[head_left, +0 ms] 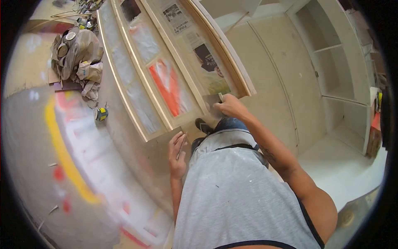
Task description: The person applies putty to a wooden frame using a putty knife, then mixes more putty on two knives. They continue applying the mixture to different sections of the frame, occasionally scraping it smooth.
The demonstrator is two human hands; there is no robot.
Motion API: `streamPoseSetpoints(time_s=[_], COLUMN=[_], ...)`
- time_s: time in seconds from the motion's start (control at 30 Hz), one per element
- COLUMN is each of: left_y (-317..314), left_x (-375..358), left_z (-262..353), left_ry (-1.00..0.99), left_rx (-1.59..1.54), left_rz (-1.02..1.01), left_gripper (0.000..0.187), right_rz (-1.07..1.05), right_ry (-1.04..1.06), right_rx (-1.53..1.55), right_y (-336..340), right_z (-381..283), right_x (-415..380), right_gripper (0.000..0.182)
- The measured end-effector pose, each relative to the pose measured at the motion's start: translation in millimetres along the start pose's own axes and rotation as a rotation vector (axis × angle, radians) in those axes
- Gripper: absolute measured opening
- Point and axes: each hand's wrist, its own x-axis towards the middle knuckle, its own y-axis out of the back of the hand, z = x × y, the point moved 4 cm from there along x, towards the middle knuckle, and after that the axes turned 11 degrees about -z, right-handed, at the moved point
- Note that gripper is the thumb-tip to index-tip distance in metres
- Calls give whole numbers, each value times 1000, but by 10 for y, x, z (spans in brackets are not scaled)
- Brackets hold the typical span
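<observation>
My right hand [231, 106] is closed around a putty knife [212, 98] with a pale handle and a flat grey blade. That blade overlaps the near end of a long wooden frame [182, 64]. My left hand [177, 157], also closed, grips a wide flat scraper [166, 137], whose grey blade lies close to the frame's near left corner. Between the frame's pale strips, the long panels are covered with clear plastic [134, 93], an orange-and-white sheet [166, 87] and printed newspaper [178, 20].
White open shelving [331, 72] stands on the right, beside large beige panels [265, 54]. At left, the floor carries white, yellow and red paint [62, 153]. A small can [100, 114] sits near a heap of bags [78, 54] with tins on top.
</observation>
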Motion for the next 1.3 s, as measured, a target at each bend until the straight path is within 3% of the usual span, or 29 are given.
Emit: streamPoseSetpoints(time_s=[0.13, 0.2, 0.4, 0.63, 0.77, 0.83, 0.97, 1.03, 1.13, 1.3], left_y=[-67, -75, -50, -62, -77, -83, -118, -131, -157, -207], left_x=[22, 40, 1, 7, 10, 23, 18, -44, -95, -59], left_z=[-25, -14, -69, -96, -115, -76, -112, -213, -326, -199], left_ry=[16, 17, 10, 32, 23, 32, 23, 114, 139, 104], left_rx=[-37, -57, -102, -98, -93, -218, -236, -561, -791, -881], left_rz=[11, 16, 56, 51, 66, 113, 121, 239, 235, 353], left_gripper=[62, 63, 63, 63, 63, 60, 63, 59, 65, 63], right_rz=[48, 60, 116, -24, 24, 131, 128, 52, 78, 7], right_ry=[-7, 125, 14, 92, 120, 143, 170, 176, 141, 158], right_rx=[-133, -193, -179, -99, -58, -276, -237, -96, -190, -226], right_y=[-88, -106, 183, 73, 218, 232, 147, 168, 338, 279], right_z=[-10, -126, -153, -162, -225, -265, -327, -325, -372, -465], right_x=[108, 53, 144, 252, 229, 357, 468, 426, 426, 615], right_gripper=[38, 38, 39, 38, 38, 38, 39, 39, 40, 40])
